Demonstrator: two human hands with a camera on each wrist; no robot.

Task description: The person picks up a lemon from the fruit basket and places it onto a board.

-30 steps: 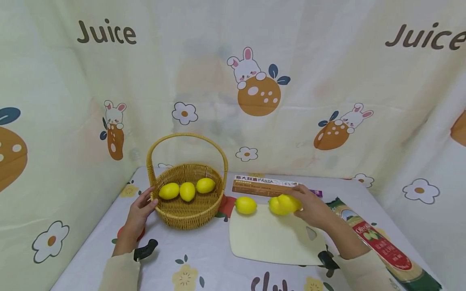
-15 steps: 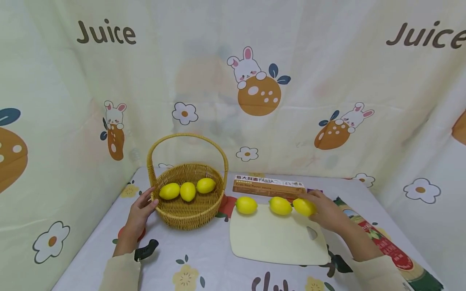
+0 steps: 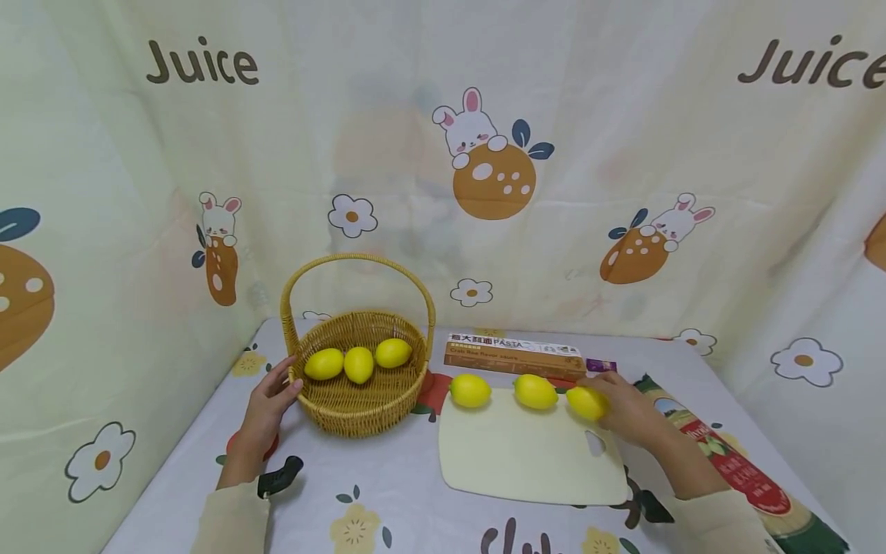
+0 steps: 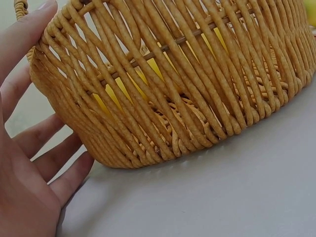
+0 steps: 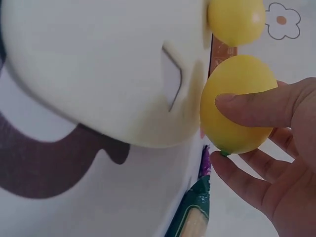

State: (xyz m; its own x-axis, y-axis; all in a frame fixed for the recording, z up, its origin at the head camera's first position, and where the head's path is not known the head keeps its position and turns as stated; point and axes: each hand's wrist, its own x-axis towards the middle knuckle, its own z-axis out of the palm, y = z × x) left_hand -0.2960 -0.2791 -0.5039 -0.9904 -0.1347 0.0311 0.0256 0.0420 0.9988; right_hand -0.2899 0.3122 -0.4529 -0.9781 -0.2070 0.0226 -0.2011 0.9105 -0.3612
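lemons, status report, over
Left hand touching basket; right hand pinching lemon at far right corner of board. Three lemons in basket, two lemons along board's far edge. Box beyond, not visibly blocking.

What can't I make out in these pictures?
Head view: held lemon, partly behind the right hand.
Left wrist view: lemons in the woven basket, mostly behind its weave.
Head view: pasta box, its finest print too small.
Right wrist view: green-ended packet, cut off by the lower edge.

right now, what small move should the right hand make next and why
Probably settle the held lemon on the cutting board and loosen the right hand: it pinches the lemon at the board's far right corner, and two other lemons line the same far edge.
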